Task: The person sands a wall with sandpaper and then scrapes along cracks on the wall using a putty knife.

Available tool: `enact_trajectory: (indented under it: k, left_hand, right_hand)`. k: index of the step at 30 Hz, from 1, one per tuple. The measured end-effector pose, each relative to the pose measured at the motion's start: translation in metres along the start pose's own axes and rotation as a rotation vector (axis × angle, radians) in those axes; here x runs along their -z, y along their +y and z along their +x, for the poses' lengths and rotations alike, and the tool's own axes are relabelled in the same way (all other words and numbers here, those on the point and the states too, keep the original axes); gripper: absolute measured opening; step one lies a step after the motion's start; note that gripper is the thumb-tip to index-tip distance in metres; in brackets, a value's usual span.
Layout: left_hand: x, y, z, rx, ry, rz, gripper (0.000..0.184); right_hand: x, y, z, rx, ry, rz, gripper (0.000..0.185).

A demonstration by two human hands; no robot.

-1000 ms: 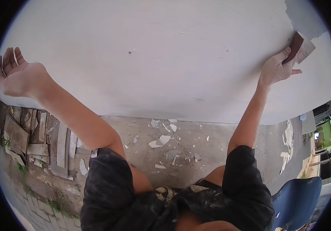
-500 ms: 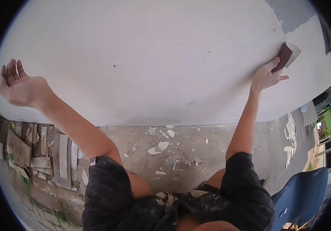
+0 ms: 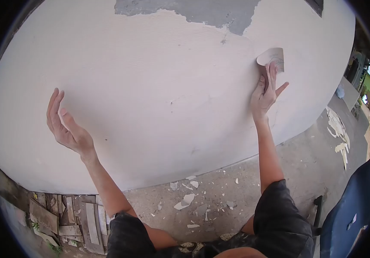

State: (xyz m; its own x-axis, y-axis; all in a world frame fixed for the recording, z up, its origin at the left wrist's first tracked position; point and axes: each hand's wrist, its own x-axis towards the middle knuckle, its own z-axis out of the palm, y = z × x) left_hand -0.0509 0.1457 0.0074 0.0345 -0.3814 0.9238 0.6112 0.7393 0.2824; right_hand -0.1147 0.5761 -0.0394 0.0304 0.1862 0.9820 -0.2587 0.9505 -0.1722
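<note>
A sheet of sandpaper (image 3: 274, 56) is in my right hand (image 3: 262, 98), curled over with its pale printed back showing above the fingers. The brown face shows only as a strip by the thumb. My right hand is at the white wall (image 3: 150, 81), on the right side of the view, with its little finger sticking out. Over on the left, my left hand (image 3: 71, 129) holds nothing. Its fingers are stretched upward and its thumb stands apart, in front of the wall; whether it touches the surface I cannot tell.
A bare grey patch (image 3: 219, 16) with a ragged edge shows high on the wall. Pale flakes (image 3: 185, 201) litter the concrete floor (image 3: 150, 221) below. Boards (image 3: 43, 216) lie at lower left. A blue chair (image 3: 350, 215) stands close on my right.
The view has shifted, bringing more of the grey patch in. My left hand has turned, its fingers now stretched straighter. The sandpaper has turned in my right hand, showing mostly its pale back.
</note>
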Motion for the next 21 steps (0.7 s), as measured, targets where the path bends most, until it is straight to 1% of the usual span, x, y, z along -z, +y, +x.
enact_trajectory:
  k: [1, 3, 4, 5, 6, 7, 9, 10, 11, 12, 14, 15, 16, 18, 19, 21]
  left_hand:
    - [-0.007, 0.004, -0.004, -0.082, -0.084, 0.087, 0.045]
    - [-0.025, 0.018, -0.014, -0.252, -0.237, 0.266, 0.053]
    - [-0.039, 0.021, -0.023, -0.242, -0.234, 0.26, 0.055]
    - [-0.057, 0.022, -0.036, -0.232, -0.224, 0.254, 0.059]
    - [-0.066, 0.025, -0.045, -0.212, -0.228, 0.253, 0.062]
    - [-0.071, 0.025, -0.044, -0.204, -0.181, 0.244, 0.064]
    - [-0.075, 0.026, -0.045, -0.169, -0.102, 0.224, 0.069]
    - [-0.074, 0.022, -0.044, -0.158, -0.112, 0.236, 0.07]
    - [-0.071, 0.016, -0.043, -0.142, -0.114, 0.244, 0.071]
    - [-0.07, 0.012, -0.041, -0.121, -0.114, 0.251, 0.072]
    - [-0.072, 0.017, -0.043, -0.108, -0.109, 0.225, 0.073]
    - [-0.071, 0.019, -0.046, -0.097, -0.114, 0.212, 0.074]
    - [-0.07, 0.022, -0.048, -0.104, -0.1, 0.237, 0.074]
    - [-0.075, 0.023, -0.047, -0.124, -0.077, 0.283, 0.073]
    - [-0.077, 0.019, -0.046, -0.111, -0.061, 0.272, 0.074]
    - [-0.078, 0.013, -0.044, -0.086, -0.016, 0.253, 0.074]
  right_hand:
    - [0.008, 0.038, 0.015, -0.398, 0.011, 0.02, 0.04]
    - [0.001, 0.051, 0.012, -0.508, 0.119, 0.041, 0.042]
    - [-0.002, 0.038, 0.018, -0.565, 0.18, 0.061, 0.044]
    - [-0.008, 0.014, 0.013, -0.368, 0.156, 0.189, 0.043]
    - [-0.012, -0.024, 0.01, -0.099, 0.025, 0.226, 0.046]
    - [-0.018, -0.064, -0.004, 0.112, -0.1, 0.343, 0.05]
    - [-0.021, -0.084, -0.001, 0.478, -0.304, 0.48, 0.05]
    - [-0.021, -0.089, 0.004, 0.666, -0.401, 0.546, 0.05]
    - [-0.016, -0.073, 0.022, 0.61, -0.336, 0.47, 0.049]
    - [-0.011, -0.042, 0.041, 0.558, -0.275, 0.391, 0.048]
    - [-0.016, 0.025, 0.066, 0.269, 0.013, 0.246, 0.041]
    - [-0.015, 0.053, 0.076, 0.125, 0.124, 0.205, 0.037]
    - [-0.009, 0.061, 0.086, -0.162, 0.148, 0.278, 0.037]
    - [-0.013, 0.053, 0.082, -0.42, 0.248, 0.324, 0.037]
    - [-0.031, 0.019, 0.08, -0.382, 0.326, 0.31, 0.037]
    - [-0.046, -0.098, 0.064, -0.059, 0.19, 0.34, 0.042]
